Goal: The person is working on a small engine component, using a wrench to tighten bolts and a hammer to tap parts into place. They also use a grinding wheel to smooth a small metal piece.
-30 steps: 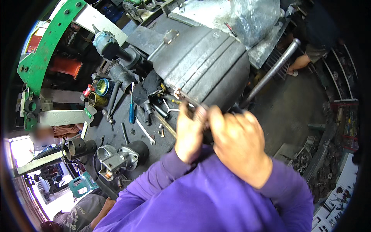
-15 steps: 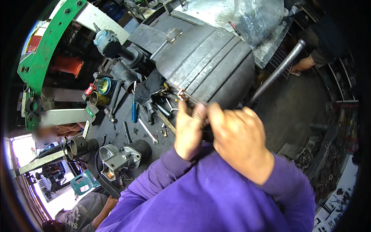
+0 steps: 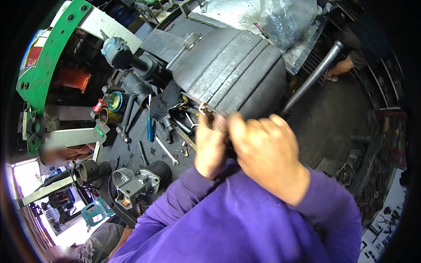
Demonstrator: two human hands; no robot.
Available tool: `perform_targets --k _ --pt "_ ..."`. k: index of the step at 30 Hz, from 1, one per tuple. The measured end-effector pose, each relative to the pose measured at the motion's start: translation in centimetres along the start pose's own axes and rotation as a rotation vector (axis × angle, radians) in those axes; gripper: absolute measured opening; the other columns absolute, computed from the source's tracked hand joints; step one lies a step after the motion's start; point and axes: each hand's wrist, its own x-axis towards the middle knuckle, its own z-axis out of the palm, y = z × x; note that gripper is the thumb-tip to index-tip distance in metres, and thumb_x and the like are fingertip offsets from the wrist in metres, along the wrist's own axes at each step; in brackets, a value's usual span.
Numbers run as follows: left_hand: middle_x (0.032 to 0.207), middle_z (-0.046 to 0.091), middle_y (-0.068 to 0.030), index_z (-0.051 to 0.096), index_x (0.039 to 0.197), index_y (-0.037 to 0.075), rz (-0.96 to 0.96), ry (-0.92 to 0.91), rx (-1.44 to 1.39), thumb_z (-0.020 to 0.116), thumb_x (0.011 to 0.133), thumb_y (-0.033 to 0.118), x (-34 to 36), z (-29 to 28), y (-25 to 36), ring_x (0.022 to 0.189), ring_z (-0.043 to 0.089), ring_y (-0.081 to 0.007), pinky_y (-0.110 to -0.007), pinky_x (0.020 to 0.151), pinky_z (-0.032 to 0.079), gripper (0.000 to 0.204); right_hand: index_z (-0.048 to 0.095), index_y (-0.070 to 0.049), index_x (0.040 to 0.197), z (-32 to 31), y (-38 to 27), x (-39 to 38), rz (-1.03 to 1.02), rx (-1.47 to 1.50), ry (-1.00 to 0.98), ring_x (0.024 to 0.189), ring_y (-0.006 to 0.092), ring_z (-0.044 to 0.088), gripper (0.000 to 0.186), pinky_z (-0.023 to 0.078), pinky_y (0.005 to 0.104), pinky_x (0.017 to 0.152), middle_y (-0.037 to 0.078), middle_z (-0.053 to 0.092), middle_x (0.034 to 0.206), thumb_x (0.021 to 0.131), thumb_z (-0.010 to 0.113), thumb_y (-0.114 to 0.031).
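My left hand (image 3: 208, 147) is closed on a small part with a copper-coloured end (image 3: 203, 108), whose rest is hidden by the fingers. My right hand (image 3: 267, 151) is curled into a fist right beside it, slightly blurred; what it grips, if anything, is hidden. Both hands are in front of the near edge of a large grey ribbed metal body (image 3: 230, 70), which looks like a bench vise. A thick steel bar (image 3: 313, 76) slants up to the right of it.
On the dark bench left of my hands lie a wrench (image 3: 166, 150), a blue-handled screwdriver (image 3: 150, 127), a grey metal housing (image 3: 136, 180) and open cans (image 3: 116, 101). A clear plastic bag (image 3: 289, 22) lies at the back. Other people show at lower left and right.
The whole view has shifted slightly. My hands stay together at the same spot, the right one a little closer to the left. At lower left, another person's hand has mostly gone behind my sleeve.
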Motion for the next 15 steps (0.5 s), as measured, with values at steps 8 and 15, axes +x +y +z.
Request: perform_targets --k 8,15 --pt "0.107 0.065 -0.0046 0.048 0.142 0.002 0.122 -0.069 -0.042 0.066 0.105 0.055 0.9 -0.7 -1.3 0.093 0.062 -0.0124 -0.029 0.083 0.054 0.067 0.068 -0.003 0.107 0.7 0.0 -0.8 0.037 -0.042 0.107 0.059 0.0217 0.064 0.022 0.046 0.038 0.062 0.006 0.06 0.064 0.086 0.067 -0.011" --pt "0.104 0.065 -0.0019 0.062 0.122 0.007 -0.006 -0.093 -0.099 0.05 0.113 0.051 0.4 -0.8 -1.7 0.096 0.061 -0.0127 -0.032 0.084 0.054 0.047 0.064 -0.006 0.102 0.3 -0.9 -1.2 0.102 0.004 0.151 0.061 0.0212 0.065 0.018 0.048 0.0372 0.063 0.003 0.059 0.065 0.085 0.066 -0.011"
